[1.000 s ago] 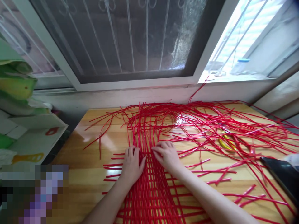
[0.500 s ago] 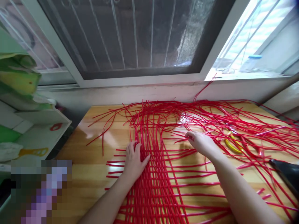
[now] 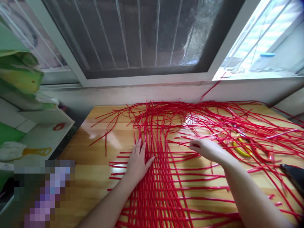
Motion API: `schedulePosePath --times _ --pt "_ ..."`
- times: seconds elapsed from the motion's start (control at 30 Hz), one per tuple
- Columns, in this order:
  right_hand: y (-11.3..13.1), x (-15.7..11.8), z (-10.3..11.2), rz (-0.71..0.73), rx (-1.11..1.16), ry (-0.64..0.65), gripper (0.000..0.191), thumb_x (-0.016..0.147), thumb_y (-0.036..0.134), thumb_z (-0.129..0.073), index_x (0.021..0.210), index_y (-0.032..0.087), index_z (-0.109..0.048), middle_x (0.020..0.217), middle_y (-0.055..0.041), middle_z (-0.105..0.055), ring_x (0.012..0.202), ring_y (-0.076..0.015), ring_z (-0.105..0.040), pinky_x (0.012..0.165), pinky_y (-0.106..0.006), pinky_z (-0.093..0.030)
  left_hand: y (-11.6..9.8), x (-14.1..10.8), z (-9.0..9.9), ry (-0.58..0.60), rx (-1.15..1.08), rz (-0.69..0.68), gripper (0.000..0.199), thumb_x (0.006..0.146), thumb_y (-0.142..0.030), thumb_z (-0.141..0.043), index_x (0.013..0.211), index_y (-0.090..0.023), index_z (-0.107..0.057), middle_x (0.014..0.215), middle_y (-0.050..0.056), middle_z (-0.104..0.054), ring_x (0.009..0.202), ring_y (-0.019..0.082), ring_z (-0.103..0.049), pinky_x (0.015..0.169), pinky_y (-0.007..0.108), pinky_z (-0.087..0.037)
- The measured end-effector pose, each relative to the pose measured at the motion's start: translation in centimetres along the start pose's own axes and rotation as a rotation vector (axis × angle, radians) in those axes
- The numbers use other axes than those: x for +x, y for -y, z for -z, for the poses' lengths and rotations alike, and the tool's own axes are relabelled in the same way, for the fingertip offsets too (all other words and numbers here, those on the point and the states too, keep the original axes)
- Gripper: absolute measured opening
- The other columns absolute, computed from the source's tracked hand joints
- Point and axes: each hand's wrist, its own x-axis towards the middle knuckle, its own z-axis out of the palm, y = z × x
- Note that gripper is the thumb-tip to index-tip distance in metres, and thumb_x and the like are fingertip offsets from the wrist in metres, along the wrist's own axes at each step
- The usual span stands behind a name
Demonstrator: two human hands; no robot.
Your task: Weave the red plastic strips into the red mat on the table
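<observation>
- The person's bare left hand (image 3: 137, 161) lay palm down with its fingers spread wide, pressing on the left edge of a long, narrow mat woven from shiny red strands (image 3: 161, 186); nothing was clasped in it.
- The person's bare right hand (image 3: 203, 149) was bent at the wrist, to the right of the mat and apart from it, with its fingers curled in narrowly; whether it pinched a strand could not be told.
- The mat ran from just beyond the left hand down between the two forearms to the bottom edge of the view, its open grid showing pale wood through the gaps.
- Crosswise strand ends (image 3: 201, 188) stuck out from the mat on both sides, short beside the left forearm, longer below the right hand.
- Past both hands, the mat's lengthwise strands ran into a tangled heap of loose red strands (image 3: 171, 109), which spread far to the right.
- To the right of the right hand, a hand tool with curved yellow and red handles (image 3: 242, 152) lay among those strands.
- Under everything was a light-brown wooden table (image 3: 95, 164), bare to the left of the left hand.
- Well beyond the hands stood a white-framed window (image 3: 147, 79) with dark mesh.
</observation>
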Motion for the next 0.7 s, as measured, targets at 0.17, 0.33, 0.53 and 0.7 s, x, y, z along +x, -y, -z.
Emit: schedulePosePath --times 0.17,0.33,0.53,0.7 --pt "1.3 0.7 -1.6 0.115 0.076 -0.095 0.021 0.078 0.026 -0.045 0.091 0.024 -0.06 0.082 -0.0022 -0.064 0.071 -0.016 -0.057 0.06 -0.025 -0.041 -0.5 0.1 0.3 -0.055 -0.014 -0.025 0.058 0.08 -0.044 -0.043 0.129 -0.015 -0.03 0.141 0.016 -0.018 0.131 0.029 -0.013 0.099 0.049 -0.031" --pt "4.9 1.2 -5.2 0.306 0.076 -0.264 0.02 0.081 0.024 -0.044 0.097 0.019 -0.056 0.092 -0.0068 -0.058 0.087 -0.0183 -0.053 0.075 -0.031 -0.042 -1.2 0.3 1.3 -0.096 -0.03 -0.09 0.048 0.078 -0.043 -0.049 0.12 -0.021 -0.042 0.132 0.011 -0.033 0.126 0.028 -0.022 0.099 0.05 -0.029" --pt "5.5 0.3 -5.0 0.411 0.122 -0.234 0.013 0.08 0.025 -0.048 0.091 0.019 -0.054 0.092 -0.0055 -0.053 0.09 -0.0178 -0.049 0.079 -0.031 -0.041 -1.8 0.2 1.4 0.01 -0.084 -0.139 0.051 0.073 -0.054 -0.05 0.114 -0.024 -0.049 0.115 0.008 -0.045 0.109 0.025 -0.038 0.094 0.046 -0.034" --pt "3.6 0.2 -3.2 0.412 0.133 -0.051 0.007 0.076 0.025 -0.054 0.081 0.021 -0.057 0.085 -0.003 -0.055 0.081 -0.0161 -0.051 0.072 -0.029 -0.042 -1.7 0.3 1.1 0.085 -0.095 -0.107 0.052 0.07 -0.057 -0.05 0.112 -0.026 -0.05 0.112 0.008 -0.043 0.106 0.026 -0.038 0.092 0.047 -0.034"
